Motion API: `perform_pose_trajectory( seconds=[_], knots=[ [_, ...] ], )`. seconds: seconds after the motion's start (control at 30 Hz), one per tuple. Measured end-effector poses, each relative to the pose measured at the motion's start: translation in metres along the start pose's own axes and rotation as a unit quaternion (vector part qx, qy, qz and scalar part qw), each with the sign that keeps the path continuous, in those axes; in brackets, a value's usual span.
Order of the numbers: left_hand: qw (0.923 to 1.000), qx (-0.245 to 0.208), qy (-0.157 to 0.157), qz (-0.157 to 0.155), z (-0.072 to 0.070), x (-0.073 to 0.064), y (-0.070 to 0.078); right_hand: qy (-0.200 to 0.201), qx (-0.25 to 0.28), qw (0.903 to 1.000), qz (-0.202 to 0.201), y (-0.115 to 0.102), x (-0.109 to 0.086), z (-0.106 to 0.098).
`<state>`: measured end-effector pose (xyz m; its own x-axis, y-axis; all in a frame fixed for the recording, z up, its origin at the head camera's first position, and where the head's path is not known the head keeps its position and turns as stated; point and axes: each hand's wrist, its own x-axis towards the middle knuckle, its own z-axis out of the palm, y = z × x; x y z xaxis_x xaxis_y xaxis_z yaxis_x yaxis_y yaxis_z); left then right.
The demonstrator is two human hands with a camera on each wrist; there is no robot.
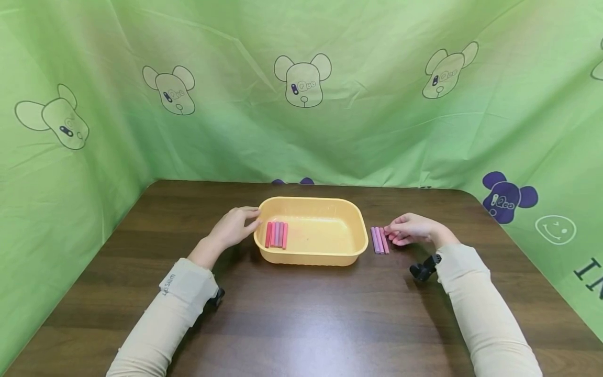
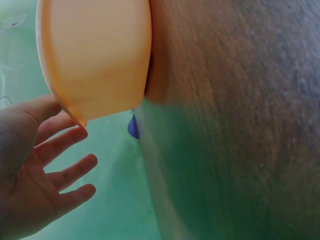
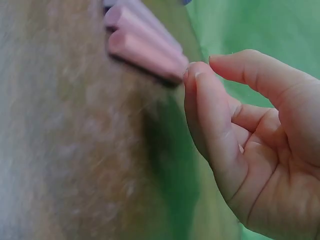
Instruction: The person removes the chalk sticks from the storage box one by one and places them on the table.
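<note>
Sticks (image 1: 379,241) in pink and purple lie in a short row on the desk (image 1: 301,319), just beyond the tray's right end, on the side toward the desk's far right corner. More sticks (image 1: 276,235) lie side by side inside the yellow tray (image 1: 308,258), at its left end; the tray sits nearer the desk's far edge than its near one.

The right hand (image 1: 414,228) has its fingers bent, thumb and forefinger tips nearly together at the end of the outermost pink stick; I cannot tell whether they pinch it. The left hand (image 1: 234,226) has its fingers spread, some touching the tray's rim at its left end.

The round sticks could roll apart if a fingertip nudges the row sideways. A stick caught only by its tip might swivel or drop, and a knock against the rim could do the same. Pressing on the rim might tip or slide the tray and disturb the row inside.

The desk is dark, wood-grained and looks smooth, with rounded far corners and a pale glare toward the near edge. Behind it hangs a creased green cloth (image 1: 377,141), printed with outlined bear heads, a purple one (image 1: 505,202) past the right edge and a winking smiley (image 1: 556,230).
</note>
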<state>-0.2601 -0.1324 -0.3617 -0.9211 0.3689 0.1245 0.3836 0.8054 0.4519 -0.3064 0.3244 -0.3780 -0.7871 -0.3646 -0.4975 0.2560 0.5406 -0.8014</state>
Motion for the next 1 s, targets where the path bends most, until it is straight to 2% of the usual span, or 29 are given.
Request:
perform_pose_trajectory(
  seconds=[0.17, 0.47, 0.7, 1.0],
  knots=[
    [1.0, -0.002, -0.001, -0.001, 0.0, 0.001, 0.0, 0.003, -0.004, 0.9996, -0.026, -0.018, -0.003, 0.004],
    [1.0, -0.002, -0.003, -0.002, -0.002, 0.001, 0.0, -0.012, -0.05, 0.9947, -0.089, -0.069, -0.001, 0.02],
    [1.0, 0.001, 0.0, 0.001, -0.002, 0.0, 0.001, -0.036, -0.077, 0.991, -0.103, -0.099, 0.008, 0.042],
    [1.0, 0.003, 0.0, 0.004, -0.002, -0.001, 0.001, -0.056, -0.118, 0.9849, -0.114, -0.122, 0.029, 0.067]
  ],
)
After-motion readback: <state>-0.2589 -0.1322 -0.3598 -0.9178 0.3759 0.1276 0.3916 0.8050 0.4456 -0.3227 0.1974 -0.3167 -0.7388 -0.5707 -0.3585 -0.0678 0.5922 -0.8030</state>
